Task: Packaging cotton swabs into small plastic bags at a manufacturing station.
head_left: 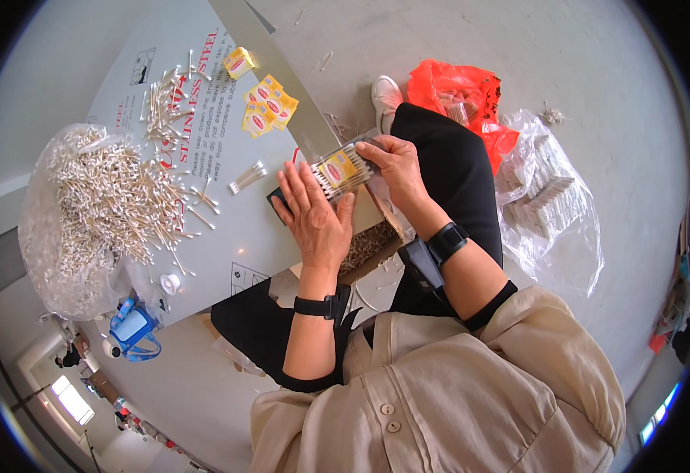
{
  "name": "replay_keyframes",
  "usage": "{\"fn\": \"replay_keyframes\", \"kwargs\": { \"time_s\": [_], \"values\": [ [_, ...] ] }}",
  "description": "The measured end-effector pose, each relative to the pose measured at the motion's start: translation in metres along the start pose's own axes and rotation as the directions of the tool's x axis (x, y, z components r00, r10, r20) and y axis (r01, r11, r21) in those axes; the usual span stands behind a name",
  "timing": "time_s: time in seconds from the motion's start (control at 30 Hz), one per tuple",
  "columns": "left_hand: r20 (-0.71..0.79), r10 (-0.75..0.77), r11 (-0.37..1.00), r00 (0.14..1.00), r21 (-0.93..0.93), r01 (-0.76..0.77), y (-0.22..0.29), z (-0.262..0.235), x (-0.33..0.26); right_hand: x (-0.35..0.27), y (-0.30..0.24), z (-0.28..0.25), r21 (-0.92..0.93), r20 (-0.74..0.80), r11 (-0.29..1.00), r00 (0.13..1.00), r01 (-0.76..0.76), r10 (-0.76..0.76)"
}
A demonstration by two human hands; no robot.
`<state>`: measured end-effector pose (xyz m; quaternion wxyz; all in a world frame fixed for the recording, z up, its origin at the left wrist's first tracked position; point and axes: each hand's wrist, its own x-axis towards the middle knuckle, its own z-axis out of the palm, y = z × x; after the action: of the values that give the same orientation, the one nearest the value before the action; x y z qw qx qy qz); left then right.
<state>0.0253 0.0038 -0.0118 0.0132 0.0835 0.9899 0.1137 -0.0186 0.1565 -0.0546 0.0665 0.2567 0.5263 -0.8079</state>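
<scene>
Holding a small pack of cotton swabs [343, 171] at the table's [234, 236] near right edge, our right hand [396, 163] pinches its far end while our left hand [313, 217], fingers together, presses it; we should keep the sticks even

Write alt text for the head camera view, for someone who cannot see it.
Seen from above, a seated person's left hand and right hand together hold a small bundle of cotton swabs with a yellow label at the edge of a grey table. A big heap of loose cotton swabs lies on the table's left, yellow paper labels farther off.
</scene>
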Motion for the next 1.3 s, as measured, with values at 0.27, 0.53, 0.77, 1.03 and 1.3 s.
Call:
{"fn": "replay_keyframes", "kwargs": {
  "time_s": [0.27, 0.53, 0.77, 1.03, 1.3],
  "values": [
    [0.027, -0.032, 0.996, 0.999, 0.085, 0.030, 0.005, -0.002, -0.007, 0.000, 0.001, 0.000, -0.007, -0.001, 0.999, 0.999, 0.032, -0.032],
    [0.015, -0.033, 0.996, 0.999, 0.085, 0.032, 0.006, 0.000, -0.012, 0.000, 0.002, 0.001, -0.044, -0.012, 0.998, 0.999, 0.033, -0.034],
    [-0.003, -0.019, 0.996, 1.000, 0.091, 0.019, 0.006, 0.001, -0.017, 0.000, 0.001, 0.001, -0.045, -0.009, 0.998, 0.999, 0.044, -0.045],
    [-0.041, -0.027, 0.999, 0.999, 0.029, 0.028, 0.009, -0.001, -0.017, 0.001, 0.005, 0.002, 0.088, -0.028, 0.996, 1.000, 0.000, 0.002],
    [-0.017, -0.052, 0.998, 0.998, 0.039, 0.053, 0.011, -0.001, -0.006, 0.001, 0.006, 0.004, -0.105, -0.018, 0.986, 0.991, 0.131, -0.133]
  ]
}}
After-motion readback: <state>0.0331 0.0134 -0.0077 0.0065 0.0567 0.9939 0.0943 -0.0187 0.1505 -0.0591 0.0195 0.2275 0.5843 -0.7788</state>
